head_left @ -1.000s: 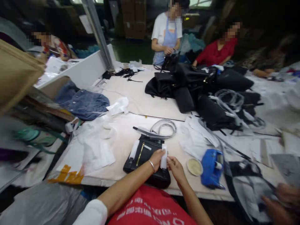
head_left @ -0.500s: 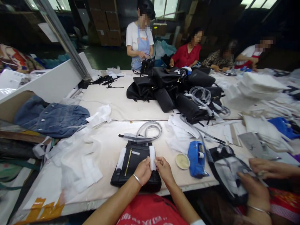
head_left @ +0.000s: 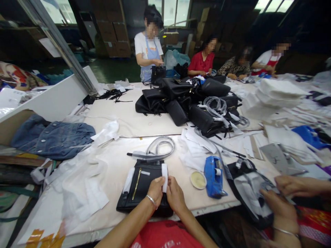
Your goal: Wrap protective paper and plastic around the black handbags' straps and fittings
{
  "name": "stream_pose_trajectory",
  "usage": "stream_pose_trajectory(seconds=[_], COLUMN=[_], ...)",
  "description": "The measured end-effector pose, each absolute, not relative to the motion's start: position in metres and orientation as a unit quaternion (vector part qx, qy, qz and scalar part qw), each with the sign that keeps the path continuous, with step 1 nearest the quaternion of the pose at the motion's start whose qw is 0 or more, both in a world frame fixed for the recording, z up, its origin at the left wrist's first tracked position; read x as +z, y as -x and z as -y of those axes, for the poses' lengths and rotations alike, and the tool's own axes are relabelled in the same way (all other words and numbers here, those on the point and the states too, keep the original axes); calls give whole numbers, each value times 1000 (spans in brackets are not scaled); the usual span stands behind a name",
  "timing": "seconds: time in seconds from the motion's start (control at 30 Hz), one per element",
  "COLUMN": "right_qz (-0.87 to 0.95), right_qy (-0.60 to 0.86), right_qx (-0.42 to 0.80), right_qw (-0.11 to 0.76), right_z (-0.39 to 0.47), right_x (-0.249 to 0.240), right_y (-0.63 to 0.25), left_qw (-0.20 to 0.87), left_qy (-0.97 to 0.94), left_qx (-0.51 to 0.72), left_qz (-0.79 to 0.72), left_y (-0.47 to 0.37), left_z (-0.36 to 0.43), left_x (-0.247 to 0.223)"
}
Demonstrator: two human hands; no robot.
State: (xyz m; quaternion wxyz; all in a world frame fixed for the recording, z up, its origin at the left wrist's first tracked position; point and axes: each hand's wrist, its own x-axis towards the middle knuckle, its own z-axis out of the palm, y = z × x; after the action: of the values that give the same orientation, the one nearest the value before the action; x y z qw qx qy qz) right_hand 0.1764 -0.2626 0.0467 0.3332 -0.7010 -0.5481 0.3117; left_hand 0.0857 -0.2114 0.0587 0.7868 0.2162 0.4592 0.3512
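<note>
The black bag (head_left: 142, 187) is lying at six o'clock on the desk (head_left: 113, 168), a coiled strap (head_left: 147, 157) lying at its twelve. The left hand (head_left: 155, 192) is pinching the white wrap (head_left: 164, 169) at the bag's two o'clock; the right hand's (head_left: 176, 196) fingers are curling beside it, whether clamped I cannot tell.

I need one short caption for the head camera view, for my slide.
Left hand and right hand at a white strip on a black bag, a blue tape dispenser nearby.
</note>
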Motion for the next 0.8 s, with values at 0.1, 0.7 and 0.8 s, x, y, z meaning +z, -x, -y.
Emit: stream_pose_trajectory(seconds=[0.1, 0.7, 0.8], right_qz=[592, 431, 369], right_qy=[692, 865, 911], right_qx=[269, 55, 94], right_qw=[313, 253, 160], right_z=[267, 327, 346], right_x=[46, 62, 53], right_y=[-179, -355, -408], left_qw=[740, 732, 743], left_qy=[-279, -297, -285], left_qx=[333, 233, 228], left_qz=[-513, -567, -560], left_y=[-90, -104, -108], left_z=[211, 205, 205], left_x=[54, 45, 55])
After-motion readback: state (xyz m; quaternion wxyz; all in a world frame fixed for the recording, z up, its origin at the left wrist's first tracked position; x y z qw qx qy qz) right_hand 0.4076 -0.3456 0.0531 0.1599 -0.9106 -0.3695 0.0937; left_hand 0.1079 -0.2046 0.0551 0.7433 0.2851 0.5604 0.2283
